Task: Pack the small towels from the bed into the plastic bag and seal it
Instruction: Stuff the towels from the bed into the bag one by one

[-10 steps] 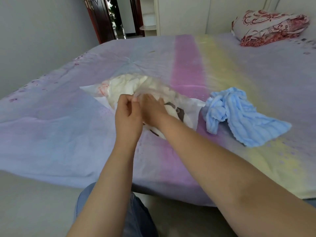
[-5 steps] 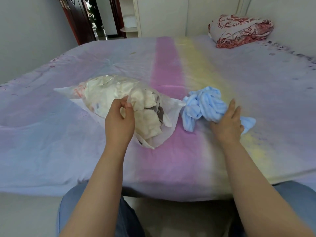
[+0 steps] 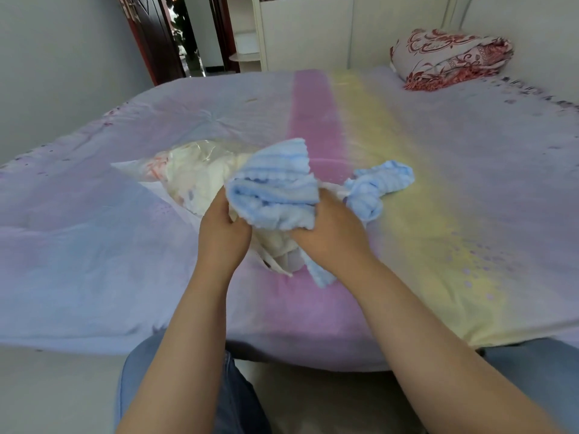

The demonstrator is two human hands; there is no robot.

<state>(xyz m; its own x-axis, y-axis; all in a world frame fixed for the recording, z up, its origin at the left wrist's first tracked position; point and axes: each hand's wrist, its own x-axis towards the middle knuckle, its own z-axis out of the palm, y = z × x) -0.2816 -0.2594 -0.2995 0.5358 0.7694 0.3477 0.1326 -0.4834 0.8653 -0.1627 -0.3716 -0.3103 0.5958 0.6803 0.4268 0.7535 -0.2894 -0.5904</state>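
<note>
Blue towel (image 3: 275, 195) sits bunched over the plastic bag (image 3: 194, 180) mouth. Right hand (image 3: 329, 236) grip is closed on it; left hand (image 3: 224, 236) pinches the bag's edge.

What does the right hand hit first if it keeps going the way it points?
The right hand points up-left, gripping the blue towel. Straight ahead lies the plastic bag of white towels, probably its open mouth; depth is unclear.
</note>
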